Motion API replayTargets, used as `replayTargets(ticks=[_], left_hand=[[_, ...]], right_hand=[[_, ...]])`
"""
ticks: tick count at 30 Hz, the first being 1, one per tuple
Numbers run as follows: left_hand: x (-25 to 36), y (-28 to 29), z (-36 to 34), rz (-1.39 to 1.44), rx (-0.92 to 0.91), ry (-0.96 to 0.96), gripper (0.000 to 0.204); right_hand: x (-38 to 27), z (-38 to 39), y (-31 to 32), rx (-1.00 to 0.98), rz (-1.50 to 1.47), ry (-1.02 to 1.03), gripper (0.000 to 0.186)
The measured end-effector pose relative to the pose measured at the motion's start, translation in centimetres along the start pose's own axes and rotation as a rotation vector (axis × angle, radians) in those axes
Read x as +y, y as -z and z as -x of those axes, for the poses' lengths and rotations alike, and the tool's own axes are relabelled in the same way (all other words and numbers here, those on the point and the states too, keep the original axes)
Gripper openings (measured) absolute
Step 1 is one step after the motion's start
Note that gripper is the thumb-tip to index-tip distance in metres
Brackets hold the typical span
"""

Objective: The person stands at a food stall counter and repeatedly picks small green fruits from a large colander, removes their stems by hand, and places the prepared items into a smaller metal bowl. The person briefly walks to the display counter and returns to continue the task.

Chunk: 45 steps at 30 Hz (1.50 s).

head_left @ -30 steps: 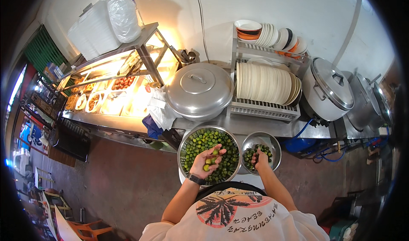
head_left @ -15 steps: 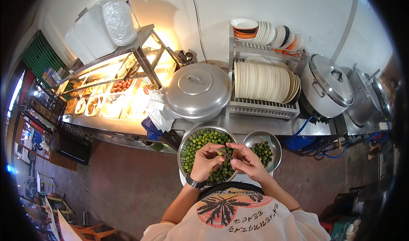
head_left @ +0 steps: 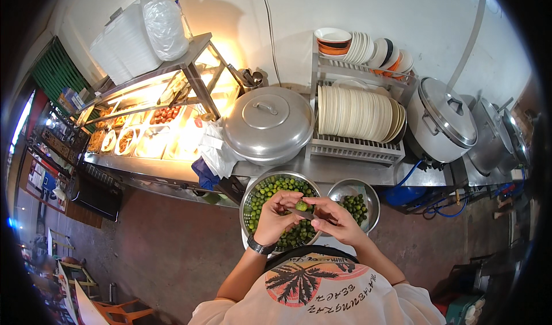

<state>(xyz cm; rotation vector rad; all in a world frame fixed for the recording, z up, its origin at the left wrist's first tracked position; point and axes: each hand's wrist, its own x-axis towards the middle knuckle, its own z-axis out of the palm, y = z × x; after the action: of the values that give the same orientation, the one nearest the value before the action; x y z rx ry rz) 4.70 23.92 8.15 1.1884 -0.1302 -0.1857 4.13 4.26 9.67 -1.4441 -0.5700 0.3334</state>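
Observation:
Above a metal colander [head_left: 248,201] full of small green limes, my left hand [head_left: 275,218] has its fingers closed round a lime [head_left: 301,205]. My right hand [head_left: 336,222] grips a small knife [head_left: 305,214], its blade against that lime. The two hands meet over the colander. To the right, partly behind my right hand, a shallow steel bowl [head_left: 371,198] holds more dark green limes.
A lit food warmer [head_left: 194,72] with foam containers [head_left: 123,43] on top stands left along the steel counter [head_left: 299,169]. Beside it are a large lidded pot [head_left: 267,129], a plate rack [head_left: 359,146] and a white rice cooker [head_left: 437,141]. An orange chair [head_left: 118,310] stands lower left.
My right hand has risen from the steel bowl and moved left to meet my left hand. My left hand, which held several limes palm up, has turned inward around one lime.

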Motion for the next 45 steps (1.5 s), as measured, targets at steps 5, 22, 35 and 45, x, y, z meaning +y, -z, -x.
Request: replayTargets(ticks=[5, 22, 35, 45], left_hand=[[0.3, 0.0, 0.1, -0.054, 0.007, 0.012, 0.028], [-1.0, 0.6, 0.4, 0.156, -0.064, 0.057, 0.02], [-11.5, 6.1, -1.4, 0.999, 0.169, 0.571, 0.035], [-3.6, 3.2, -0.6, 0.592, -0.023, 0.436, 0.042]], right_hand=[[-0.3, -0.2, -0.2, 0.013, 0.02, 0.04, 0.043], [1.4, 0.7, 0.0, 0.069, -0.146, -0.095, 0.042], [19.6, 2.1, 6.9, 0.766, -0.776, -0.651, 0.024], [16.6, 1.7, 7.4, 0.801, -0.719, -0.518, 0.021]])
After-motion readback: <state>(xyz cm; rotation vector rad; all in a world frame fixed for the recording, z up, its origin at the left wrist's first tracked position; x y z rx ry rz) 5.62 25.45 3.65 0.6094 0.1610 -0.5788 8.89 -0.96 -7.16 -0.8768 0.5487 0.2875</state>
